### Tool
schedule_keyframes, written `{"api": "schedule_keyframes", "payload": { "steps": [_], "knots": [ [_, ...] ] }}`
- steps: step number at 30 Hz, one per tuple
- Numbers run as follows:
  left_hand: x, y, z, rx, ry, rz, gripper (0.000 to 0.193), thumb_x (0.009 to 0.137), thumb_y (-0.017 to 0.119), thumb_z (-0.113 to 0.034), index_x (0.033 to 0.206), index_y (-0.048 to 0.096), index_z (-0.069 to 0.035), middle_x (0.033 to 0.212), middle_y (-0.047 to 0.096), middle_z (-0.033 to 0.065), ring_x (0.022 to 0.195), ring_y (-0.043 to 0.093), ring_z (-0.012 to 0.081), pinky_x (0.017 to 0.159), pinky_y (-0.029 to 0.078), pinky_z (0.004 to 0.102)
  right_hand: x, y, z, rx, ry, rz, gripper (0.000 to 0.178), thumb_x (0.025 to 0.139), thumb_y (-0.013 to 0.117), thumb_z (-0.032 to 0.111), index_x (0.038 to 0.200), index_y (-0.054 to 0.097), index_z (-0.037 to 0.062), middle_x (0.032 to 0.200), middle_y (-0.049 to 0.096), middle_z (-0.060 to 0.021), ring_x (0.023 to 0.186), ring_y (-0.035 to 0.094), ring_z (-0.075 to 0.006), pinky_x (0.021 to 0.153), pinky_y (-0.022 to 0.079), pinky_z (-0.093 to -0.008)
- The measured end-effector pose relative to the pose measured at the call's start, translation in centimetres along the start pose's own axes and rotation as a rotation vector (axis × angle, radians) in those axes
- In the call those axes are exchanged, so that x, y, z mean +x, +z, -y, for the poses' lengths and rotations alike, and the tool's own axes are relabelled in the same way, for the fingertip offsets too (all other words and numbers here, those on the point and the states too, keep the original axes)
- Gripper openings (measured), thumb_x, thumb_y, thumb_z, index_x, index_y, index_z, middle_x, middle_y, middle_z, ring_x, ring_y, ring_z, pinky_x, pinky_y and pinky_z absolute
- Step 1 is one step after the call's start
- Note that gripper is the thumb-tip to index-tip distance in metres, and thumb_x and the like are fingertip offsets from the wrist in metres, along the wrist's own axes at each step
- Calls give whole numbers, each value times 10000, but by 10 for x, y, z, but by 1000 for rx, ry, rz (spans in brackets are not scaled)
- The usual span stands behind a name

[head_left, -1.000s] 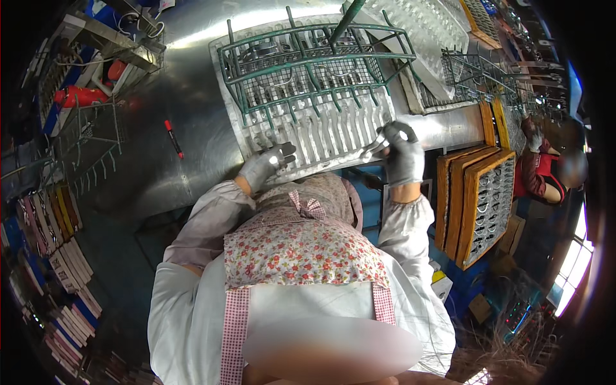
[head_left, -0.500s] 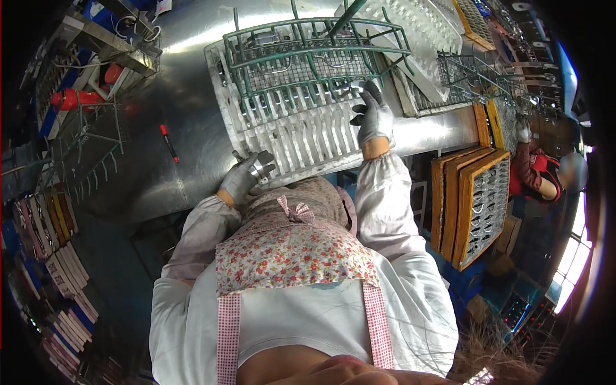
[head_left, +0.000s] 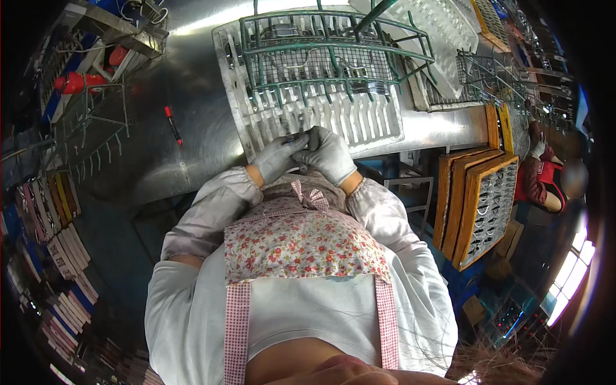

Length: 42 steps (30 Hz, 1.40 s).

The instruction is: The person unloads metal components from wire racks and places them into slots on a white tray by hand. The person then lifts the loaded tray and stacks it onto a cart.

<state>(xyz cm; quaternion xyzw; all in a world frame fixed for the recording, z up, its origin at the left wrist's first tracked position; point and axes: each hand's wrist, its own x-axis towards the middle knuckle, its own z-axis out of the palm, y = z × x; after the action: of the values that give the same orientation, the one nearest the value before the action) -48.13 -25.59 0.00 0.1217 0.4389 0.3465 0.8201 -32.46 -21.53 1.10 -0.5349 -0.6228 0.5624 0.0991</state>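
Steel table [head_left: 192,147], seen from above, carried a white slotted tray [head_left: 372,122] with a green wire basket [head_left: 333,58] resting on its far half. Stacked wooden trays [head_left: 478,205] stood at the person's right, off the table edge; a red marker [head_left: 172,125] lay on the table to the left, well apart from the tray. Both gloved hands met at the tray's near edge. The left hand [head_left: 277,157] and right hand [head_left: 328,154] touched fingertip to fingertip, each curled closed round a small dark piece [head_left: 300,136] pinched between them; its exact form was too small to tell. The piece lay just above the near slots, its long axis roughly left to right, equally close to both hands.
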Motion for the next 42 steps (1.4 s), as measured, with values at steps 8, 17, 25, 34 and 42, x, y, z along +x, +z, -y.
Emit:
{"api": "schedule_keyframes", "payload": {
  "steps": [8,17,25,34,42],
  "knots": [
    [24,-24,16,-86,44,307,662,897,414,-490,1298,320,29,1284,392,151,1181,373,238,997,310,349,-45,-50,23,722,62,-246,278,684,740,53,658,464,57,607,540,-47,551,560,-116,463,450,-234],
    [8,-78,14,-199,85,147,636,921,360,-477,1356,272,-22,1387,324,142,1256,332,319,1051,231,420,47,-39,42,935,86,-723,258,691,752,85,755,505,50,564,528,-15,407,453,-70,352,397,-207],
    [-8,-98,18,-323,191,-28,595,914,414,-434,1351,291,-49,1390,318,138,1253,334,335,1051,228,432,62,-23,40,941,-40,-482,303,796,522,-29,1095,546,14,892,632,-89,432,478,-79,380,410,-203],
    [8,-143,24,108,295,-286,390,900,493,-298,1135,537,9,1136,568,114,1063,532,218,922,400,317,45,-30,39,877,-96,-442,344,846,480,-23,1189,486,-4,1024,630,-86,472,467,-59,449,395,-170],
    [24,-138,1,183,240,-300,416,879,542,-313,1074,573,53,1019,624,105,958,579,162,849,429,266,17,-38,55,218,-111,-598,285,840,572,62,1124,592,49,980,658,-77,526,532,-54,458,422,-172]
  ]
}}
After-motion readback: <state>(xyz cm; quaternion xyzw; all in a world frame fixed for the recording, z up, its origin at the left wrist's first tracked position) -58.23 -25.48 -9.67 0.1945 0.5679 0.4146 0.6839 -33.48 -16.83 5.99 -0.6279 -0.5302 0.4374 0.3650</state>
